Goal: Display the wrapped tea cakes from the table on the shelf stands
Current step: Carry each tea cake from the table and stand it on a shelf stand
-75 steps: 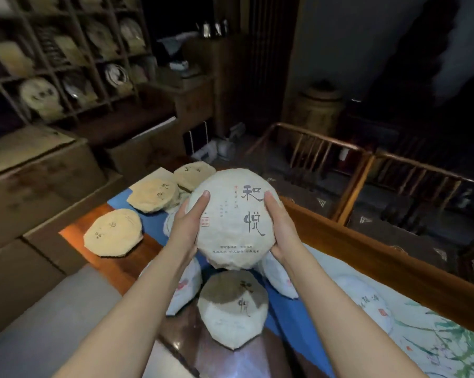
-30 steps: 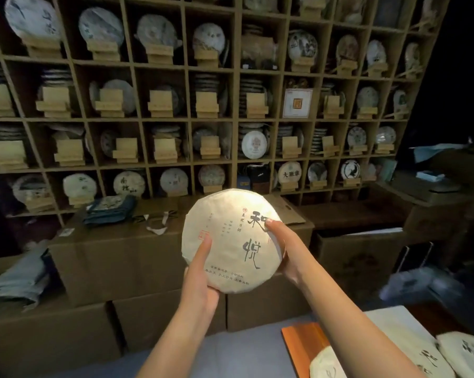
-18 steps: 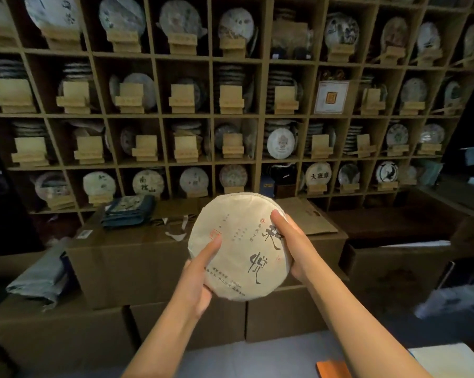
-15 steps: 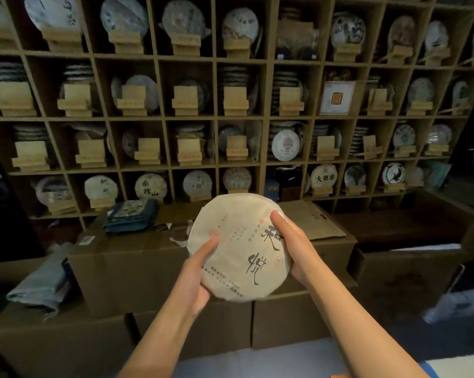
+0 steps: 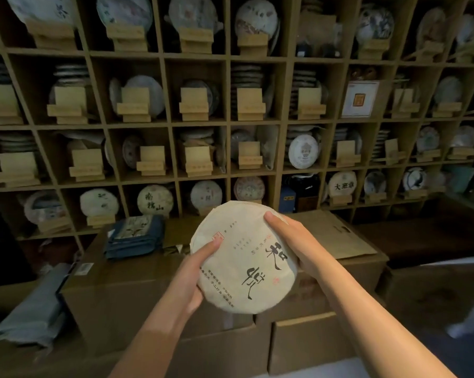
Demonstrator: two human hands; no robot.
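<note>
Left grip (image 5: 195, 271) and right grip (image 5: 290, 238) clasped on opposite edges of the wrapped tea cake (image 5: 244, 259). Tilted, printed face up. Beyond the grips, shelf (image 5: 227, 124) with stands (image 5: 249, 159).

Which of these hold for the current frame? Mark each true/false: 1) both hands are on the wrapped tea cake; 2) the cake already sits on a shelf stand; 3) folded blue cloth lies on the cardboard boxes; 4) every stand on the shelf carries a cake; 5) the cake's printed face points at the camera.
1) True: the left hand and right hand grip the wrapped tea cake by opposite edges.
2) False: it is held in front of the shelf, above the cardboard boxes.
3) True: the folded blue cloth lies on top of them.
4) False: several wooden stands, such as this empty stand, hold nothing.
5) True.
</note>
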